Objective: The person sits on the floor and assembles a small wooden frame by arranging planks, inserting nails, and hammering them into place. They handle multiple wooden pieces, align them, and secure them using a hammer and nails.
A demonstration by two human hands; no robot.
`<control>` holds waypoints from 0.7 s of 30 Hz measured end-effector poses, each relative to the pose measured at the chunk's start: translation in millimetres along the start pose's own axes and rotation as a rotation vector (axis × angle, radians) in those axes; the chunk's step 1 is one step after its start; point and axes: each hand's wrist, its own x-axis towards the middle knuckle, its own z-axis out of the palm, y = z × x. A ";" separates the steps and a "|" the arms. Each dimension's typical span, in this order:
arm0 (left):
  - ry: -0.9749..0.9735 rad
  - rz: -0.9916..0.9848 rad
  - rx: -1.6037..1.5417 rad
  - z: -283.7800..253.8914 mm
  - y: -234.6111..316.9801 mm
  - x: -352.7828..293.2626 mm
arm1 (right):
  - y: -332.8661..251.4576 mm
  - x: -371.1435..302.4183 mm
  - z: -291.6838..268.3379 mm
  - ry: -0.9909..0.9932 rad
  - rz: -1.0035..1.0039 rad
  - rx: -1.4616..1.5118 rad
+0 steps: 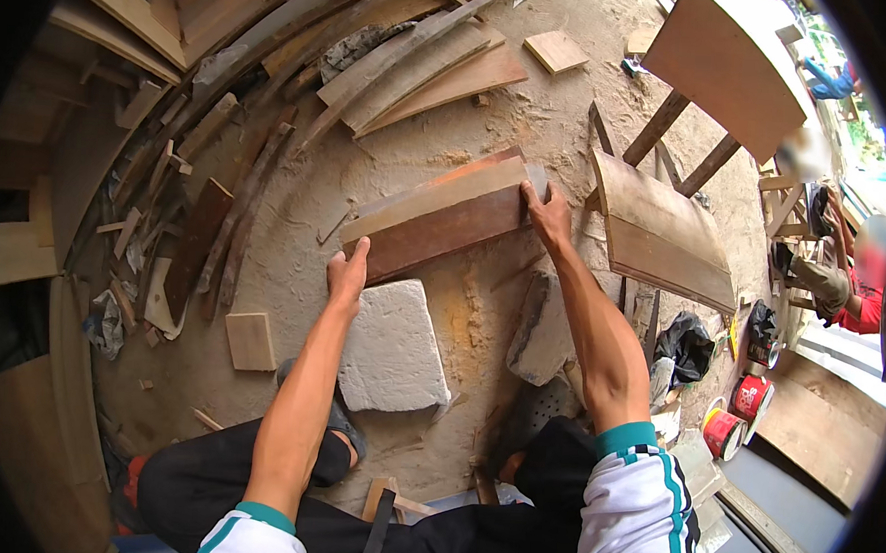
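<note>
Both hands grip a long wooden board (446, 227) by its two ends, out in front of me. One lengthwise strip of it is pale and the nearer one is dark reddish brown. My left hand (347, 274) is closed on its near left corner, thumb up. At the right end, my right hand (548, 214) wraps round the edge with its thumb on top. An orange-brown strip (458, 177) shows along the far side; whether it belongs to the board I cannot tell. A white block (391, 349) stands on the ground just below the board, close to my left hand.
A chair (666, 228) with a curved wooden back stands at the right. Long planks (424, 70) and scrap wood lie at the far left. A grey block (544, 327) rests near my right forearm. Red paint cans (723, 431) stand at lower right, with another person (844, 277) beyond.
</note>
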 end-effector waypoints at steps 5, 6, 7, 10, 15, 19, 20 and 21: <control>0.048 -0.106 0.002 9.7 5.0 0.2 | 2.6 14.6 7.9 0.035 -0.060 0.020; 0.031 -0.128 -0.054 7.2 10.0 -1.8 | -1.8 16.9 10.0 0.010 -0.035 0.045; 0.027 -0.113 -0.029 9.5 17.4 -4.7 | -6.9 20.4 10.3 -0.010 -0.011 0.067; 0.052 -0.092 0.056 16.7 25.0 -13.1 | -21.1 18.9 16.8 -0.076 -0.037 0.013; 0.082 -0.125 0.217 24.6 31.7 -6.4 | -19.8 33.1 10.0 -0.143 0.016 0.016; 0.083 -0.067 0.022 18.6 21.3 -2.2 | -21.7 17.9 -3.7 -0.263 0.135 0.228; 0.057 -0.072 0.040 14.3 20.2 2.6 | -20.6 12.0 -5.9 -0.267 0.171 0.265; 0.026 -0.077 0.060 9.0 17.0 9.3 | -17.0 6.3 -10.6 -0.388 0.208 0.368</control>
